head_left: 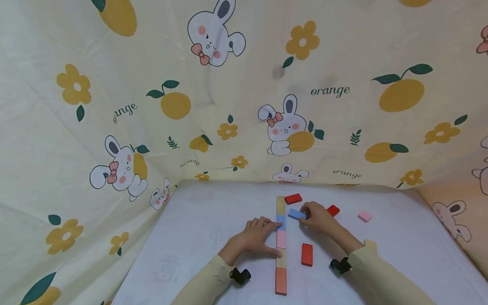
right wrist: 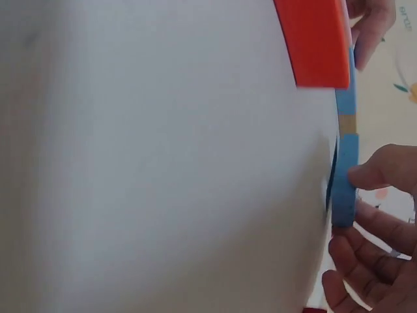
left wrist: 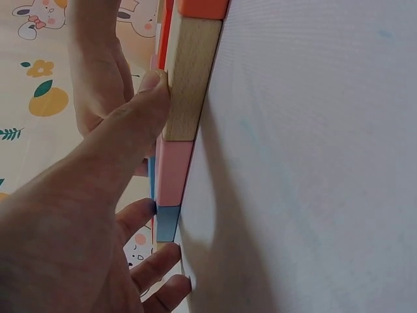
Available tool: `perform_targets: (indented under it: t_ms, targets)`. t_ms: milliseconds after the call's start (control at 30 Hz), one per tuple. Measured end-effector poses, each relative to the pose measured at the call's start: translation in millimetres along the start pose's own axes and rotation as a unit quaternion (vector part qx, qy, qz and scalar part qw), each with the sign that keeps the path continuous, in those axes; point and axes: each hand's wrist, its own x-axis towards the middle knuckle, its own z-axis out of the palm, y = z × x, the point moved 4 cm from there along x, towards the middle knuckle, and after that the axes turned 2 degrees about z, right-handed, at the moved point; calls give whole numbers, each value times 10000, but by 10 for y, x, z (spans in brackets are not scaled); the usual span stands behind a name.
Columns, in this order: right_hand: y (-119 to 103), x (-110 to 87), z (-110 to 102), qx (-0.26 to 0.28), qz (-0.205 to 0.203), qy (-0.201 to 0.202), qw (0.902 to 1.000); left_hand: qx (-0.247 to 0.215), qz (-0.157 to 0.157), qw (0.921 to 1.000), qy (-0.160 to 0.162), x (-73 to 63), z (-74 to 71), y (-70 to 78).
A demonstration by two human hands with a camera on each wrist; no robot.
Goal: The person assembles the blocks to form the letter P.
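a: head view: how do the hands stand?
b: left hand (head_left: 256, 237) spread wide, touching the row (head_left: 281, 239) from the left; right hand (head_left: 318, 218) pinches a blue block (head_left: 296, 214) by its right end, just right of the row's far part.
a: left wrist?
b: thumb against a wooden block (left wrist: 189, 81). press lightly, so the row stays straight.
a: right wrist?
b: same pinch; best kept level. the red block (right wrist: 316, 45) lies apart, nearer. no containers show.

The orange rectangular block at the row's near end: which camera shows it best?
The head view: the orange rectangular block shows its whole top, uncovered. The left wrist view crops it at the top edge; the right wrist view misses it.
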Motion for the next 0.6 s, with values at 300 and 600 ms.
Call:
perform_targets:
  t_ms: [300, 600]
  targets:
    - [120, 56, -260, -40, -96, 172, 9998, -50, 37, 10000, -12, -21, -17, 7]
    - [350, 187, -460, -58, 61, 170, 9998, -65, 72, 10000, 2, -19, -7, 4]
